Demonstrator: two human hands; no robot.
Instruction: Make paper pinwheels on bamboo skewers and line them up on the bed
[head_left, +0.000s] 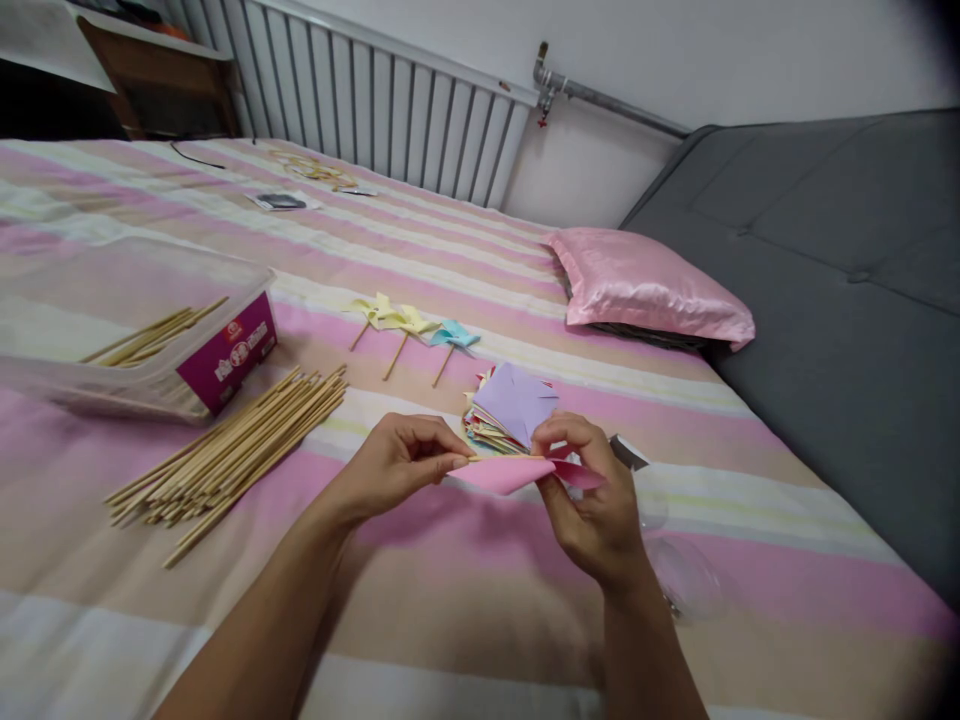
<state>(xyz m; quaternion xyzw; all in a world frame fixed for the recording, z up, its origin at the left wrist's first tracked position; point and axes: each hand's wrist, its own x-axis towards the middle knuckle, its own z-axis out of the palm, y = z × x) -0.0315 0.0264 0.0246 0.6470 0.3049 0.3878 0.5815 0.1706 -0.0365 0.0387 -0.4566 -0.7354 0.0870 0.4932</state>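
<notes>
Pinching the left end of a thin, pale wooden stick between closed thumb and forefinger of the left hand; clamping a pink, curled-paper pinwheel by its right side in the closed fingers of the right hand. Held near centre, above a pink, beige and white striped cloth. Judging by the pose, busy bringing stick and paper together; impossible to tell whether fastened yet, behind the right fingers. Calls next, most likely, for a firm grip on the wood, a lighter one on the paper to spare the curled blades, and careful lining-up at the centre. Seen from the pink paper at twelve o'clock: a stack of paper sheets topped with lavender. Displayed at eleven: two pale-yellow paper pinwheels and one sky-blue paper pinwheel. Heaped at nine: a loose bundle of long wooden sticks.
</notes>
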